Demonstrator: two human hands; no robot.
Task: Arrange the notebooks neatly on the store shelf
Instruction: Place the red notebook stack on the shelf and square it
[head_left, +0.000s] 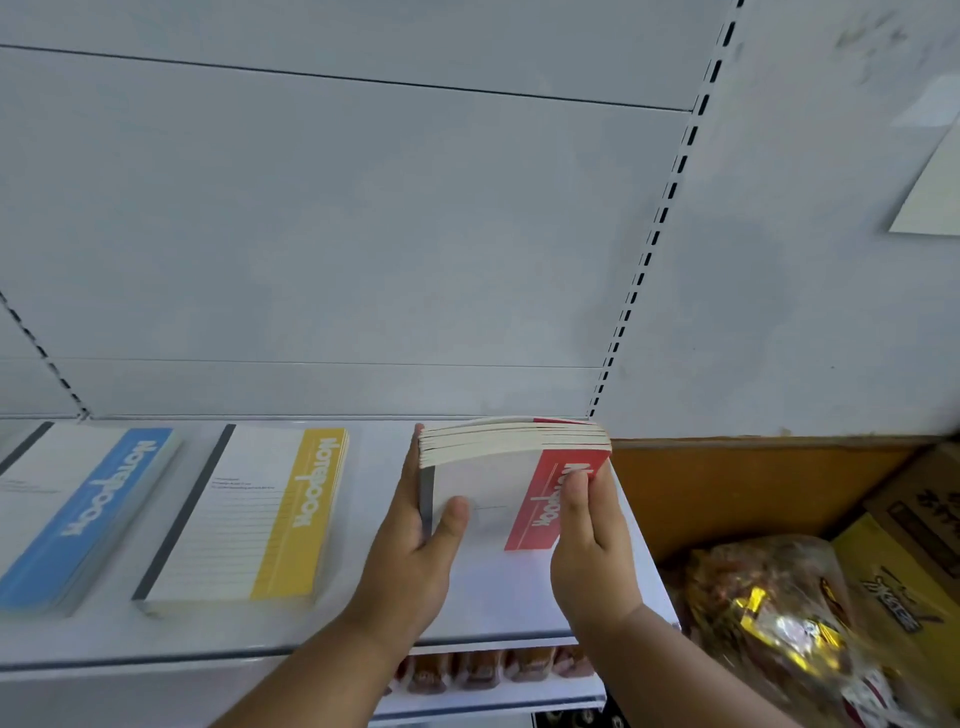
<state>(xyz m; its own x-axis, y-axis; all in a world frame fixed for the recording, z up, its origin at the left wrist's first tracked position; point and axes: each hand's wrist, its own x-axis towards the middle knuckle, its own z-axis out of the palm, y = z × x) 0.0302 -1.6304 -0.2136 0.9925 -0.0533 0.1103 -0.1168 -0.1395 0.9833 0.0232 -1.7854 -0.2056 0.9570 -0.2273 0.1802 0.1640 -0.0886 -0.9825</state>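
Note:
A stack of several red-striped notebooks (493, 499) is tilted up on its edge above the right end of the white shelf (483, 603). My left hand (415, 540) grips its grey spine side, thumb on the front cover. My right hand (592, 535) holds the red-stripe side, fingers curled over the cover. A stack of yellow-striped notebooks (249, 514) lies flat on the shelf to the left. Further left lies a stack of blue-striped notebooks (83, 514), partly cut off by the frame.
The white back panel (363, 234) with slotted uprights rises behind the shelf. To the right are an orange board (727, 488), a clear bag of wrapped snacks (769, 613) and a yellow carton (893, 577). Packaged goods (493, 670) sit on the shelf below.

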